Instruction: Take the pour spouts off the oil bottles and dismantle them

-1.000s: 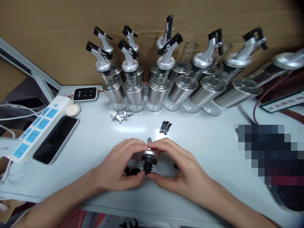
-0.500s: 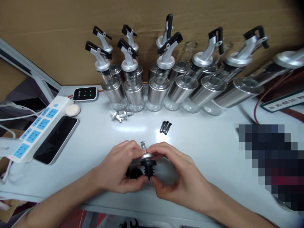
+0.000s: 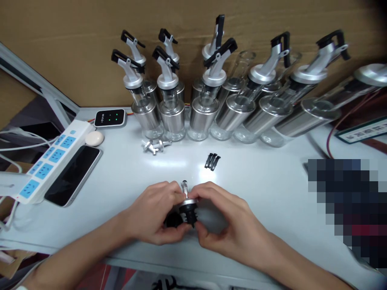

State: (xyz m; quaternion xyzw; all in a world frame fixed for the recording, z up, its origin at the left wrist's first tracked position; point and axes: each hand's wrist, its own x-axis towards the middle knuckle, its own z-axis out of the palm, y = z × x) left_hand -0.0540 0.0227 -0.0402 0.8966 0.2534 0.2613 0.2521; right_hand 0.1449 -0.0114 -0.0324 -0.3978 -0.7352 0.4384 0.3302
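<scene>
Near the front edge of the counter, a pourer stopper is held between the left hand and the right hand, its silver spout uppermost. It is pinched by the fingers of both, above at the silver collar, with thumbs near the tip of the ribbed black plug. Light weight may be expected, with a stiff, perhaps slick top and a softer, grippier plug; collar and plug end seem the surest holds. On the smooth, pale surface, loose silver pieces and black levers are laid, backed by bottles and a brown panel.
</scene>
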